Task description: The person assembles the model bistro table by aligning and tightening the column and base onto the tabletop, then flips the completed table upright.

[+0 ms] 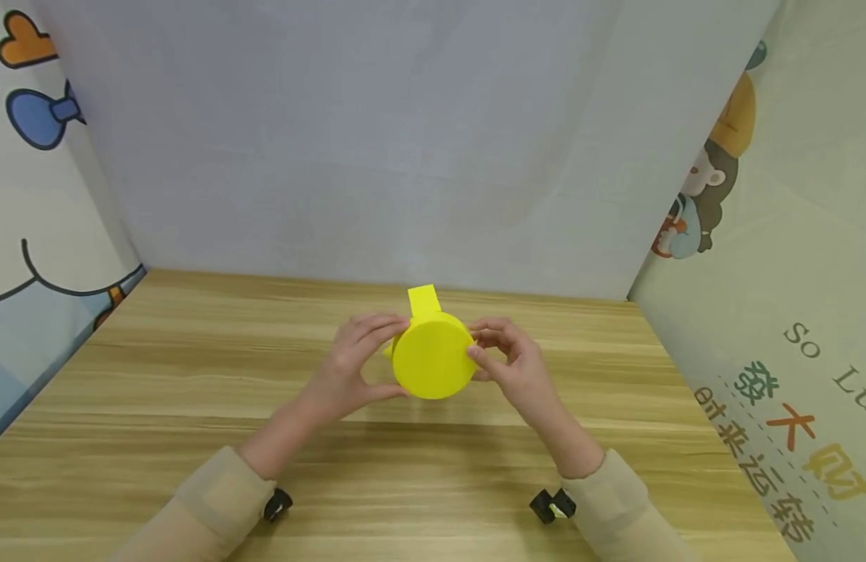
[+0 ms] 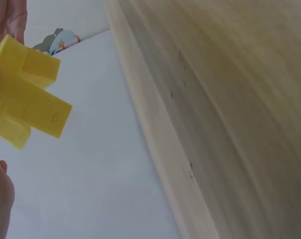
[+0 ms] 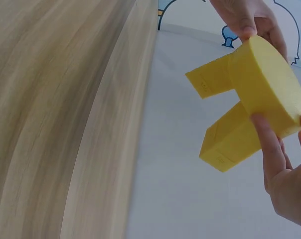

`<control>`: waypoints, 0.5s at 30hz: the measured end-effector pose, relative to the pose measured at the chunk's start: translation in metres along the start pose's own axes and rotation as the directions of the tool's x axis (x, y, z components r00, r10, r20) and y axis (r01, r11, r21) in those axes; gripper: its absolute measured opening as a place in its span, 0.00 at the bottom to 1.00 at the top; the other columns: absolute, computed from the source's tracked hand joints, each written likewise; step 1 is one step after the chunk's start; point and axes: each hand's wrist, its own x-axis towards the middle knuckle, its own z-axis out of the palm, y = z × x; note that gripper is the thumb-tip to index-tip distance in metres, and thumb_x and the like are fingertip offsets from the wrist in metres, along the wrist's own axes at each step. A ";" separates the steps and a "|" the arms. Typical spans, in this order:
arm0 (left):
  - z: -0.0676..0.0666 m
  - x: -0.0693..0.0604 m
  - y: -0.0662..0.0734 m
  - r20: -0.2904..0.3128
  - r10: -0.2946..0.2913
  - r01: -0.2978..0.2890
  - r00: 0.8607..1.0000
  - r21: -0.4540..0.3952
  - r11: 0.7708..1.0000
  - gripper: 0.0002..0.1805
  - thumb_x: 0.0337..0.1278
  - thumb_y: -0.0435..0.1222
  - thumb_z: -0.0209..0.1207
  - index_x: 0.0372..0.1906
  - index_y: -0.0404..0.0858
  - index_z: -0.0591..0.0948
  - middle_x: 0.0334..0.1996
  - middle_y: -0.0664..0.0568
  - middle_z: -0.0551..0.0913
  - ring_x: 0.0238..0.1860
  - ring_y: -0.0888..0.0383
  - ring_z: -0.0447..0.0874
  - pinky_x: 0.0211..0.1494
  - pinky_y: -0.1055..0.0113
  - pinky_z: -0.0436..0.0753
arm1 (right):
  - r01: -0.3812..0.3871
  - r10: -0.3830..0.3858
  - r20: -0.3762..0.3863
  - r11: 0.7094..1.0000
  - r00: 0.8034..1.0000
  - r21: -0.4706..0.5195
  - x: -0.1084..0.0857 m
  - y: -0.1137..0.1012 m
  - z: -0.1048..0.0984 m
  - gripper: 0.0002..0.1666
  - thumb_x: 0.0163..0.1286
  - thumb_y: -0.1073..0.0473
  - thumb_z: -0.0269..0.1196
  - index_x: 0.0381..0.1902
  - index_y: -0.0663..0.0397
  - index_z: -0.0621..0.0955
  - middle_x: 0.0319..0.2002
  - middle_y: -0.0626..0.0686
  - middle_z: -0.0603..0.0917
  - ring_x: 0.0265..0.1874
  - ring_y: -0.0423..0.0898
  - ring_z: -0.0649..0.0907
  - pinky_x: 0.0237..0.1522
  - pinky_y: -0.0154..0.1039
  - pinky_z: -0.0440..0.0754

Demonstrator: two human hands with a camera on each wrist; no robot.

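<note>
Both hands hold one yellow piece (image 1: 433, 359) above the wooden table. It has a round, flat disc face turned toward the head camera. Rectangular blocks of different lengths stick out from its other side, plain in the left wrist view on the yellow piece (image 2: 46, 112); small marks on their ends are hard to read. My left hand (image 1: 345, 367) grips the disc's left rim between thumb and fingers. At the right rim, my right hand (image 1: 517, 367) pinches with its thumb by the face and fingers behind. The right wrist view shows both hands on the yellow piece (image 3: 270, 82).
The wood-grain table (image 1: 194, 375) reaches back to a plain pale cloth wall (image 1: 377, 140). Printed cloths with cartoon figures stand at left and right (image 1: 777, 273). Black devices (image 1: 552, 506) are strapped at both cuffs.
</note>
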 end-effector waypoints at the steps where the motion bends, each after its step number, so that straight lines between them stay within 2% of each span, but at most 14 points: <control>1: -0.001 0.000 -0.001 0.001 -0.013 0.013 1.000 0.000 1.000 0.50 0.15 0.41 0.81 0.57 0.32 0.75 0.55 0.44 0.77 0.58 0.46 0.69 0.63 0.55 0.67 | 0.015 -0.015 0.018 1.000 1.000 -0.020 0.000 0.001 0.000 0.21 0.63 0.60 0.65 0.54 0.55 0.76 0.47 0.56 0.77 0.44 0.48 0.77 0.35 0.45 0.85; 3: -0.003 0.000 -0.003 0.001 -0.043 0.043 0.999 -0.006 0.999 0.50 0.13 0.43 0.81 0.57 0.33 0.75 0.54 0.44 0.78 0.59 0.46 0.69 0.63 0.52 0.67 | 0.049 -0.046 0.069 0.998 0.997 -0.044 0.001 0.002 -0.002 0.24 0.61 0.63 0.66 0.56 0.55 0.76 0.49 0.55 0.76 0.45 0.49 0.76 0.36 0.42 0.85; 8: -0.007 -0.001 -0.005 0.026 -0.129 0.130 0.991 -0.027 0.991 0.50 0.10 0.42 0.82 0.55 0.33 0.77 0.52 0.43 0.80 0.59 0.45 0.69 0.62 0.43 0.64 | 0.130 -0.107 0.188 0.985 0.976 -0.114 0.003 0.005 -0.004 0.40 0.52 0.68 0.71 0.63 0.53 0.71 0.50 0.55 0.74 0.45 0.54 0.72 0.37 0.39 0.85; 13: -0.009 -0.001 -0.008 0.081 -0.218 0.220 0.973 -0.025 0.975 0.48 0.11 0.43 0.81 0.54 0.34 0.78 0.51 0.44 0.81 0.58 0.45 0.70 0.62 0.42 0.64 | 0.139 -0.099 0.176 0.962 0.980 -0.237 0.006 0.014 -0.002 0.44 0.48 0.62 0.74 0.64 0.46 0.71 0.50 0.52 0.76 0.43 0.54 0.74 0.33 0.36 0.83; 15: -0.009 0.001 -0.010 0.121 -0.262 0.266 0.958 -0.025 0.964 0.47 0.13 0.44 0.81 0.54 0.34 0.78 0.51 0.46 0.81 0.58 0.46 0.70 0.62 0.43 0.66 | 0.130 -0.088 0.167 0.955 0.982 -0.266 0.008 0.017 -0.002 0.44 0.48 0.61 0.74 0.64 0.45 0.71 0.51 0.51 0.76 0.43 0.53 0.74 0.33 0.36 0.82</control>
